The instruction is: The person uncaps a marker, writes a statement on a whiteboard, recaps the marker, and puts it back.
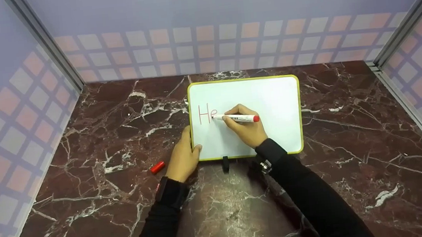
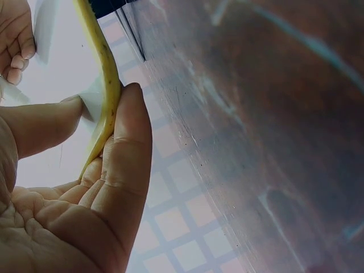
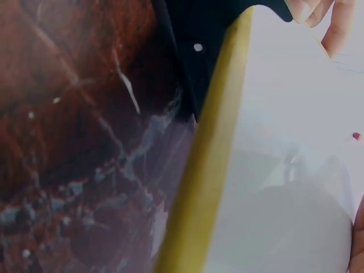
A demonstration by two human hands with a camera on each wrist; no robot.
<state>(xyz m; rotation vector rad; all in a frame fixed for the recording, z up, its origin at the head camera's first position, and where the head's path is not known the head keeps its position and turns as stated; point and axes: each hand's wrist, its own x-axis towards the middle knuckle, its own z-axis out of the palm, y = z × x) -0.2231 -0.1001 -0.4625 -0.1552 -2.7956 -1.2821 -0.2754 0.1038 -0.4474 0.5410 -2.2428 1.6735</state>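
Note:
A small whiteboard (image 1: pixel 275 100) with a yellow frame lies on the marbled table, and red letters "He" (image 1: pixel 204 113) are written at its left. My right hand (image 1: pixel 248 126) pinches a white marker (image 1: pixel 240 118) with a red end, its tip at the "e". At the lower left corner, my left hand (image 1: pixel 184 158) grips the board's edge. The left wrist view shows the thumb (image 2: pixel 48 128) over the white face and the fingers along the yellow frame (image 2: pixel 108 74). In the right wrist view the right hand is mostly out of frame.
A red marker cap (image 1: pixel 157 167) lies on the table left of my left hand. A black clip (image 1: pixel 226 164) sits at the board's bottom edge. Tiled-pattern walls (image 1: pixel 204 47) close off the back and both sides of the table (image 1: pixel 355 166).

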